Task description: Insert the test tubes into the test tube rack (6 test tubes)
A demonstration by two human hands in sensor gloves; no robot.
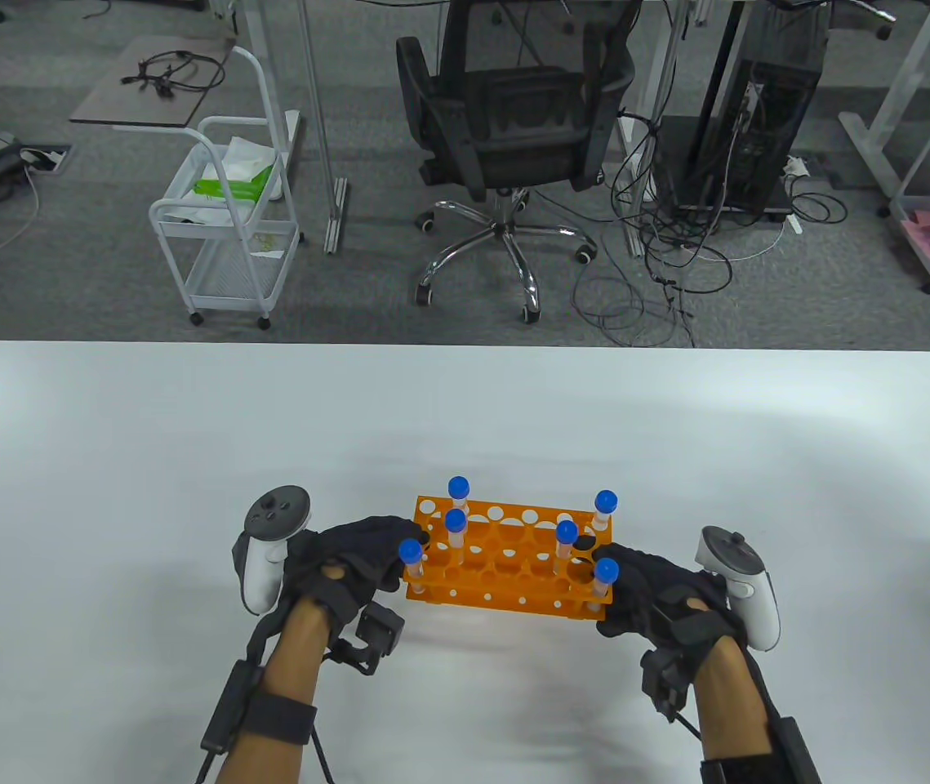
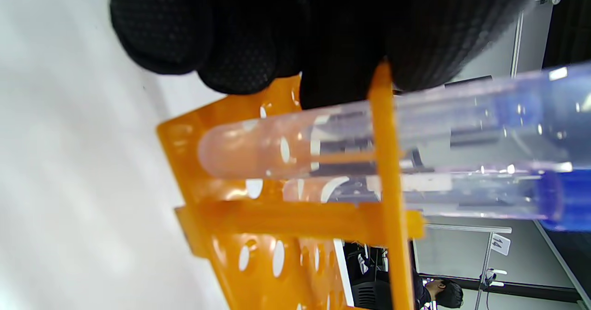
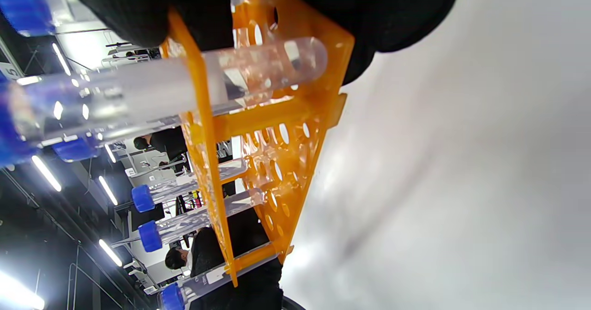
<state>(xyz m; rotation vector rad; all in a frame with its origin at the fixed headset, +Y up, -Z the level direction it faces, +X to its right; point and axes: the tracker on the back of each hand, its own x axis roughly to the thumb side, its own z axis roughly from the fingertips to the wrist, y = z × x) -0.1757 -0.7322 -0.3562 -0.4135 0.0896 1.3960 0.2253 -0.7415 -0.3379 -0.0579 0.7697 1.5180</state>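
Table view: six capped tubes (image 1: 456,529) upright in rack (image 1: 513,565).
Left hand (image 1: 358,555): grips rack end.
Right hand (image 1: 652,592): grips opposite end.
Wrist views: fingertips cropped.

The rack (image 1: 505,567) is orange with round holes; the tubes (image 1: 456,535) are clear with blue caps (image 1: 458,487); both gloves (image 1: 358,555) are black; the table (image 1: 105,457) is white; the trackers (image 1: 264,555) are white and grey.
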